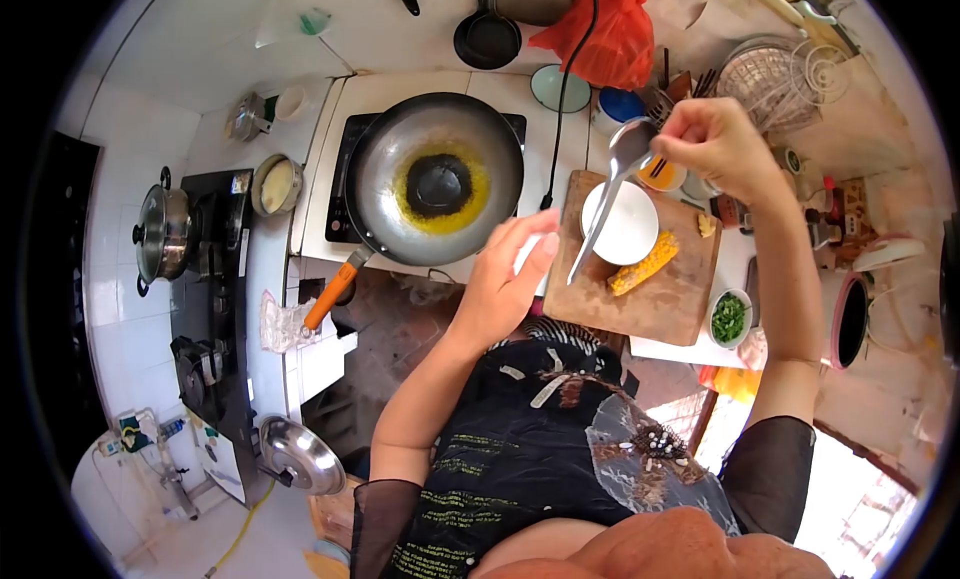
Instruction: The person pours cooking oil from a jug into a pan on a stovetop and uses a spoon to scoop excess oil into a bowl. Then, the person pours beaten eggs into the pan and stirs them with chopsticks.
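My right hand (715, 149) is raised over the back of the chopping board, its fingers pinched at the bowl end of a shiny metal spoon (608, 201). The spoon's long handle slants down past the left side of a white bowl (632, 227). Between the wok and the board, my left hand (508, 284) is held with fingers and thumb apart, close to the handle's tip but holding nothing. The wooden chopping board (665, 317) carries the white bowl, a corn cob (645, 263) and a small piece of ginger (706, 225).
A wok (370, 189) with yellow oil sits on a black cooktop (343, 169), its orange handle (335, 291) pointing toward me. Chopped greens (729, 319) fill a small bowl right of the board. A red bag (605, 34) and a black cord (570, 89) hang behind.
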